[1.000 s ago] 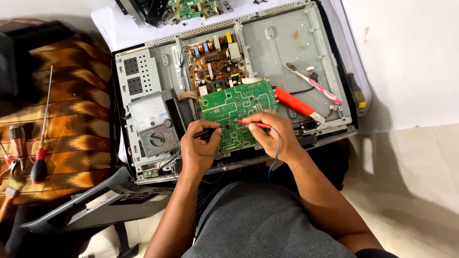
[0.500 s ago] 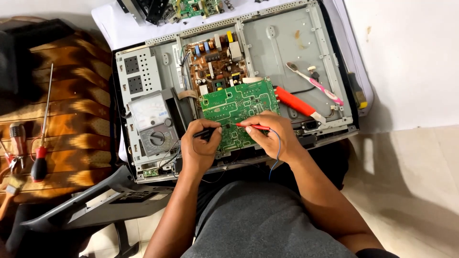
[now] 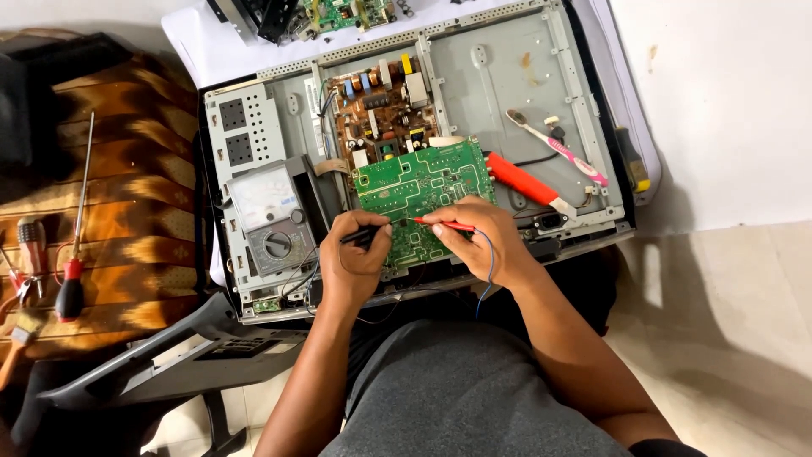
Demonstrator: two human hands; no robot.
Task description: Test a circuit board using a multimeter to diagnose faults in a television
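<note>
Green circuit board lies under both hands (inside an opened metal chassis). Left hand fingers pinch a black probe; right hand fingers pinch a red probe.

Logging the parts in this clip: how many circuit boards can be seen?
3. A green board lies under both hands in the metal chassis, a brown board sits just behind it, and another green board lies at the top edge, partly cut off. More may be hidden.

Both forearms are bare from elbow to wrist, and the left hand and right hand wear no gloves, rings or watch. A plain grey cloth garment covers the lap, and a dark sleeve edge shows at the right upper arm.
</note>
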